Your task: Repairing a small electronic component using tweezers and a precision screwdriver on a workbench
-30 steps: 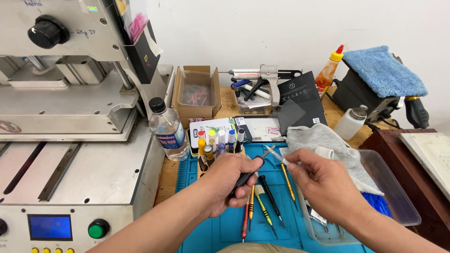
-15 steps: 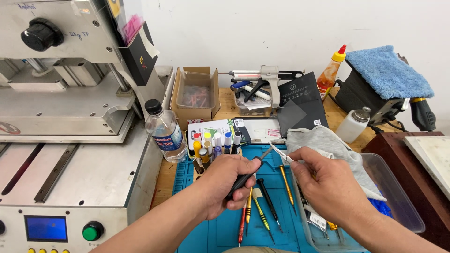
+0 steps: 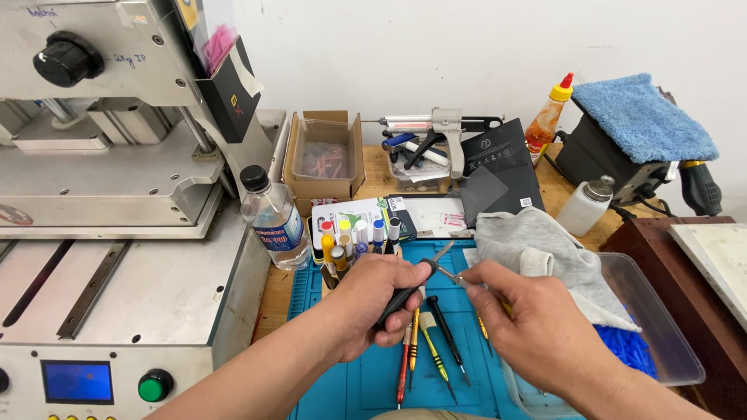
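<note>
Black-handled tool (image 3: 406,292) – tilted, tip up-right, meeting slim metal tweezers (image 3: 450,274) above blue mat.

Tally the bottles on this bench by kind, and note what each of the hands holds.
Clear plastic water bottle with black cap: 1
Orange squeeze bottle with red nozzle: 1
White plastic dispenser bottle with metal top: 1
Total: 3
The left hand grips a black-handled tool; the right hand pinches thin metal tweezers that meet its tip.
</note>
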